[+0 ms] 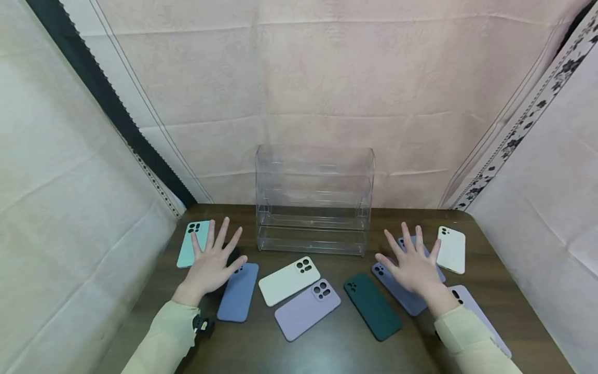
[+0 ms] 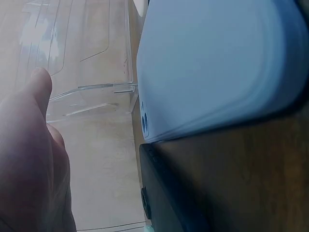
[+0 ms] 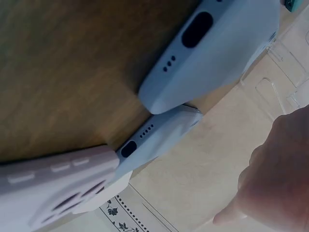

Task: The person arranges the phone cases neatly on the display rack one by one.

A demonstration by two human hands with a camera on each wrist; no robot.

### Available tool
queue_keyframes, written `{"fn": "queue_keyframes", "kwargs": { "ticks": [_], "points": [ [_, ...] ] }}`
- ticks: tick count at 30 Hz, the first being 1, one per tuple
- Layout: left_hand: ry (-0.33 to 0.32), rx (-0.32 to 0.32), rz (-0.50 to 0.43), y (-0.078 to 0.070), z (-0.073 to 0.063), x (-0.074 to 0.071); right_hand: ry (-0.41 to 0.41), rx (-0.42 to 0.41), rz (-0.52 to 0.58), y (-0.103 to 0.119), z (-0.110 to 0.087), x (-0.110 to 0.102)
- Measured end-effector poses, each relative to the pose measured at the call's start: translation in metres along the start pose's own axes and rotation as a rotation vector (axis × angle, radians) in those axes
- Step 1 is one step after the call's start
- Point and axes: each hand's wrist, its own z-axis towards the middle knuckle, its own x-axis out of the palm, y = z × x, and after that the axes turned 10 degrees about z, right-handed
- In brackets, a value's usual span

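Observation:
My left hand, fingers spread, is above the table's left side, holding nothing. Near it lie a mint phone case, a blue phone case and a black case, mostly hidden by the hand in the head view. The right hand is also spread and holds nothing. Beneath it is a slate-blue phone case, with a second blue case behind. A white case and a lavender case flank that hand's right side.
A clear stepped acrylic rack stands at the table's back middle. Before it lie a pale green case, another lavender case and a dark green case. White cloth walls enclose the brown table.

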Motion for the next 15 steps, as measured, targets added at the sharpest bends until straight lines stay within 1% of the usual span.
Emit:
{"fn": "queue_keyframes", "kwargs": {
  "ticks": [5, 8, 11, 15],
  "points": [
    [0.001, -0.005, -0.013, 0.0, 0.0, 0.0, 0.002, 0.001, -0.011, -0.001, 0.001, 0.001],
    [-0.01, -0.012, -0.062, -0.001, 0.001, 0.001, 0.014, 0.002, 0.026, -0.002, 0.003, 0.0],
    [-0.037, -0.029, -0.208, -0.004, 0.006, -0.001, 0.028, -0.002, 0.128, -0.006, 0.005, -0.003],
    [-0.077, -0.071, -0.5, -0.012, 0.014, -0.011, 0.04, -0.006, 0.27, -0.015, 0.005, -0.012]
  ]
}}
